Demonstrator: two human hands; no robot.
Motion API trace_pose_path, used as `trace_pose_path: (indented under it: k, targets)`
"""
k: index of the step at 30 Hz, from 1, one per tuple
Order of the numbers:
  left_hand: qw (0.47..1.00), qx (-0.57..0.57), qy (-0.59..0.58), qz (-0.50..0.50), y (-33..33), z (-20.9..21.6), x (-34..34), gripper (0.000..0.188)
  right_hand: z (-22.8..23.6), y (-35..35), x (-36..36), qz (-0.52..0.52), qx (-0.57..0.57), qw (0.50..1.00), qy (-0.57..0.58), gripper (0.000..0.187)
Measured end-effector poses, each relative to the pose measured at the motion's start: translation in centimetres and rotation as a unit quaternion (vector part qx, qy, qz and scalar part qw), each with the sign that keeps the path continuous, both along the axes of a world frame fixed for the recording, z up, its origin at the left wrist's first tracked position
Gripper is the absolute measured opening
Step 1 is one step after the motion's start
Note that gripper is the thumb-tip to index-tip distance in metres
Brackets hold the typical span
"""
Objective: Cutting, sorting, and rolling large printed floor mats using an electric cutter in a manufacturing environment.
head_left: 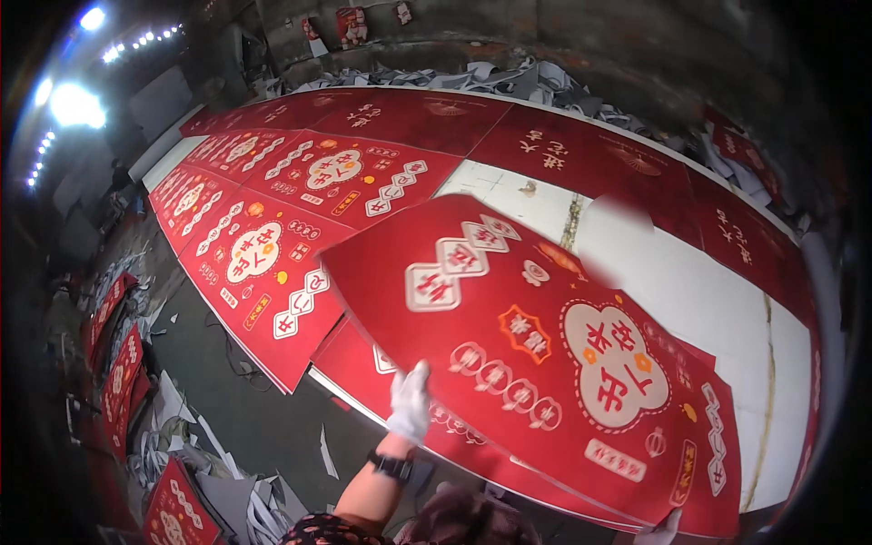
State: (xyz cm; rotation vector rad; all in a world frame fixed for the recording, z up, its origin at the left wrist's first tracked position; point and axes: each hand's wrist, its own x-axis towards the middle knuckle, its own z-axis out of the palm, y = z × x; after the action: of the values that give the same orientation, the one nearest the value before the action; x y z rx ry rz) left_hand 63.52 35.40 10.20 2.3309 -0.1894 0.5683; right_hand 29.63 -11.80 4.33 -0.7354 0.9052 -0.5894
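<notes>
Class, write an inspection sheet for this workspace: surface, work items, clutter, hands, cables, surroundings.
Surface: long table, its white top partly showing.
Work items: printed red sheet in hand; other red sheets in rows.
Clutter: pale offcuts heaped along the far edge; scraps on the floor.
Hands: left hand, white-gloved, holds the sheet's near edge; right hand touches that edge, partly out of frame.
Cables: thin dark line on the floor, possibly one.
Surroundings: dark wall; bright lights upper left.

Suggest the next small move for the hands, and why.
Probably turn the upper red, white-patterned rectangular sheet slightly to square it with the red printed sheet beneath: the white-gloved left hand and the right hand are at its near edge, and it sits askew, leaving the lower sheet's left part exposed.
</notes>
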Motion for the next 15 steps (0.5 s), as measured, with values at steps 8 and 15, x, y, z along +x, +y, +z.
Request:
trace_pose_path:
  k: [8,15]
  targets:
    - [0.841,-0.080,0.358,0.397,3.7,-16.5,-2.4,0.054,-24.8,1.9,-3.5,0.064,-0.273,0.831,0.480,0.048]
    - [0.749,-0.402,0.272,0.451,5.1,-17.4,-3.2,0.064,-15.9,5.6,1.8,0.083,0.027,0.940,0.330,0.055]
